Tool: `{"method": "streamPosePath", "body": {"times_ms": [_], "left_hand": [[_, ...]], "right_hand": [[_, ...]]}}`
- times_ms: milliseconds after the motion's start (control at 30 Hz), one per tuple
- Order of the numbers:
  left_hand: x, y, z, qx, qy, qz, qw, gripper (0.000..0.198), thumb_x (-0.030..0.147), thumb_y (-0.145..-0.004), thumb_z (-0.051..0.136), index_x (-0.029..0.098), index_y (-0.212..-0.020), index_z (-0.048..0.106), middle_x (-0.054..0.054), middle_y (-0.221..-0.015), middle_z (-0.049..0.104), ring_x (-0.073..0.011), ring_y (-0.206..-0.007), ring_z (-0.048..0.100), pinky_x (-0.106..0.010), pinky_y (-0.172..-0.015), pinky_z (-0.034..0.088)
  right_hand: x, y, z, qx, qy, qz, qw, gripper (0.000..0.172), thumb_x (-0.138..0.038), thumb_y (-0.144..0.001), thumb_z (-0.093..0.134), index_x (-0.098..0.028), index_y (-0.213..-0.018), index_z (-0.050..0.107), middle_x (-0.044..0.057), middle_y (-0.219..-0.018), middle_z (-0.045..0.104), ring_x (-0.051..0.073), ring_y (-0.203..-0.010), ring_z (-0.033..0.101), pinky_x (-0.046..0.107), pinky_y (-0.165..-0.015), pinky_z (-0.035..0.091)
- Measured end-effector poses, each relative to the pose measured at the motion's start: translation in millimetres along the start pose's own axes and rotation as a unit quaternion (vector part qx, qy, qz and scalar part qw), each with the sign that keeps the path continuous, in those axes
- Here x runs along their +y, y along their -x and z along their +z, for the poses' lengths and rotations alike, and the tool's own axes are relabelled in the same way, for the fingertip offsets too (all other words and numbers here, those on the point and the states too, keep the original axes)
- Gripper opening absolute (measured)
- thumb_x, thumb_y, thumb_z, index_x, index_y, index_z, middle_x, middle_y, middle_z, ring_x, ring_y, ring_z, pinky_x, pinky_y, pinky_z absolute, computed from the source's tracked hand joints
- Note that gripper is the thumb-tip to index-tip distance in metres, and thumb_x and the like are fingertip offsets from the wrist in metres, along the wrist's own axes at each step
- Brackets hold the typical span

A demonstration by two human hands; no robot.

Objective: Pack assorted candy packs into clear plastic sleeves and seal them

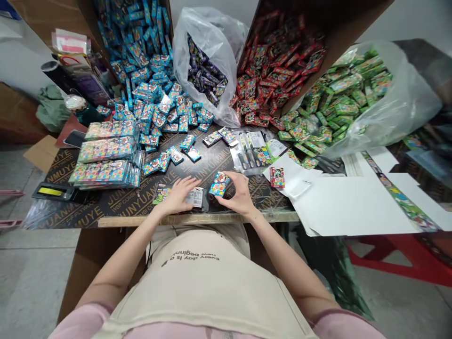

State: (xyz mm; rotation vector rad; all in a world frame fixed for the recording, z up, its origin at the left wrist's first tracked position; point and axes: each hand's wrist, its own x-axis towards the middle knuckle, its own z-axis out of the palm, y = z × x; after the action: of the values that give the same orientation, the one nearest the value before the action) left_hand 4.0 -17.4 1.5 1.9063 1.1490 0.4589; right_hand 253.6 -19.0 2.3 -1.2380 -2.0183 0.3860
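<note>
One small blue box (218,184) is up in the right hand (236,193), just above the front part of the dark, lettered table (106,200) and right of a printed packet (197,198). To handle it well, a light pinch on its edges seems best: enough to steer it, not enough to dent what looks like thin card. The packet would probably slide or crease if left loose, so a flat, even press on it makes sense, with the fingers clear of whichever edge needs access.

The right hand curves in a C, its thumb on the near side of the box and its fingertips on the far side; the palm is free. The left hand (179,195) lies palm down with fingers spread, gripping nothing that shows, and covers part of the packet. How hard it presses, I cannot tell.

Beyond the hands lie a few loose blue boxes (164,161), two dark purple ones (212,138) and a pile of clear bags (252,149). Farther left are stacked, filled packs (109,148); to the right, one red box (277,177) rests beside white sheets (346,202).
</note>
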Motion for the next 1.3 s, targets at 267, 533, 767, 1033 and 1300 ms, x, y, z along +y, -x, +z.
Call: {"method": "streamPosePath", "body": {"times_ms": [267,533,767,1033,1300], "left_hand": [[-16.7,1.9,-2.9,-0.004,-0.217,0.07,0.974,0.107,0.023,-0.063,0.071,0.02,-0.153,0.014,-0.015,-0.132,0.05,-0.0317,-0.121,0.047,-0.052,-0.111,0.028],[-5.3,2.0,-8.0,0.011,-0.165,0.096,0.982,0.118,0.019,-0.062,0.07,0.021,-0.154,-0.004,-0.013,-0.134,0.05,-0.0307,-0.122,0.046,-0.047,-0.107,0.036],[-2.3,-0.3,-17.4,0.077,-0.153,0.043,0.984,0.116,0.025,-0.065,0.072,0.022,-0.154,-0.003,-0.013,-0.136,0.051,-0.0306,-0.12,0.049,-0.047,-0.104,0.037],[-11.2,-0.7,-7.8,0.035,-0.204,-0.013,0.978,0.112,0.027,-0.063,0.072,0.016,-0.154,0.008,-0.016,-0.132,0.053,-0.0331,-0.118,0.05,-0.048,-0.1,0.039],[-22.5,7.5,-2.6,0.104,-0.143,-0.026,0.984,0.083,0.026,-0.067,0.072,0.021,-0.143,0.041,-0.015,-0.141,0.049,-0.0319,-0.131,0.043,-0.053,-0.111,0.029]], "right_hand": [[6.2,19.4,10.7,-0.062,0.062,-0.028,0.996,0.069,-0.044,-0.072,0.073,-0.024,-0.133,0.047,0.01,-0.124,0.062,0.03,-0.118,0.054,0.049,-0.106,0.023],[7.5,-3.2,3.7,-0.161,-0.062,-0.059,0.983,0.075,-0.043,-0.064,0.074,-0.025,-0.131,0.047,0.008,-0.123,0.062,0.03,-0.117,0.053,0.051,-0.109,0.023],[-1.9,-4.1,14.0,-0.091,-0.083,-0.025,0.992,0.081,-0.058,-0.079,0.064,-0.025,-0.145,0.031,0.011,-0.131,0.059,0.03,-0.124,0.051,0.052,-0.11,0.022],[58.9,-112.7,46.6,-0.034,0.075,0.104,0.991,0.063,-0.038,-0.082,0.061,-0.017,-0.139,0.045,0.016,-0.15,0.04,0.034,-0.138,0.032,0.054,-0.11,0.022],[85.8,-174.6,50.3,-0.2,0.135,0.025,0.97,0.06,-0.017,-0.072,0.062,-0.012,-0.131,0.054,0.018,-0.126,0.06,0.034,-0.124,0.047,0.056,-0.109,0.024]]}}
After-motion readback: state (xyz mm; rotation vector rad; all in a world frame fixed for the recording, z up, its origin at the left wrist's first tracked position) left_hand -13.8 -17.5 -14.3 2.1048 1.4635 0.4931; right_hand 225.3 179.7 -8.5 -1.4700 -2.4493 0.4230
